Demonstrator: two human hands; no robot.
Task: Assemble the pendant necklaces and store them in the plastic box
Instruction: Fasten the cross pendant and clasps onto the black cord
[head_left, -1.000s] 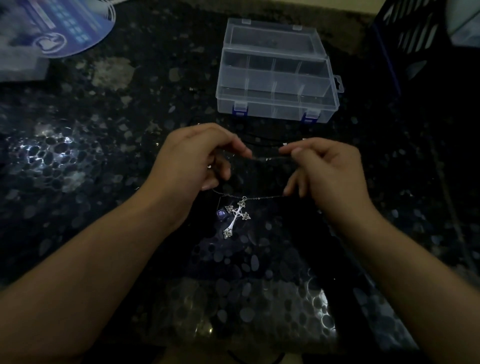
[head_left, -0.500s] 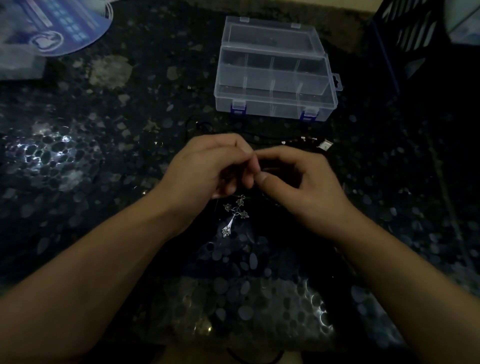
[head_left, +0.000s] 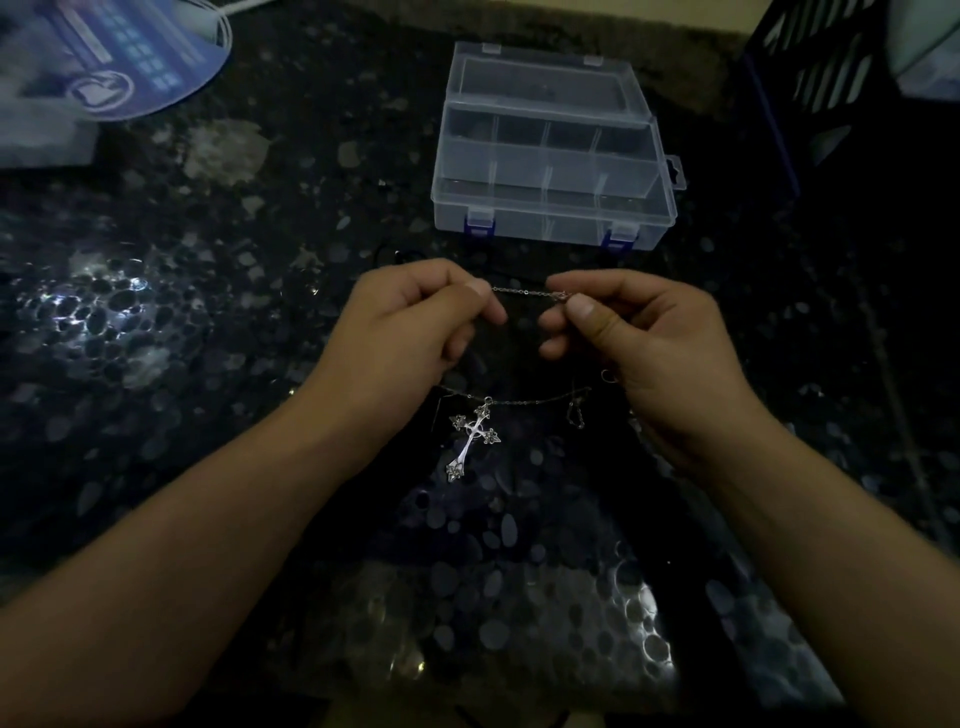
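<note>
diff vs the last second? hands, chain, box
Half a second ago the fingertips met over the chain; now the left hand and right hand have drawn apart, each pinching the chain, a short run taut between them. The cross pendant still hangs below. The plastic box stays open, untouched.

One head-worn wide-angle view looks forward and steeply down, close over the hands and dark table, the box farther ahead.

Silver cross pendant at 6 o'clock, clear plastic box with blue latches at 12, black speckled bench
</note>
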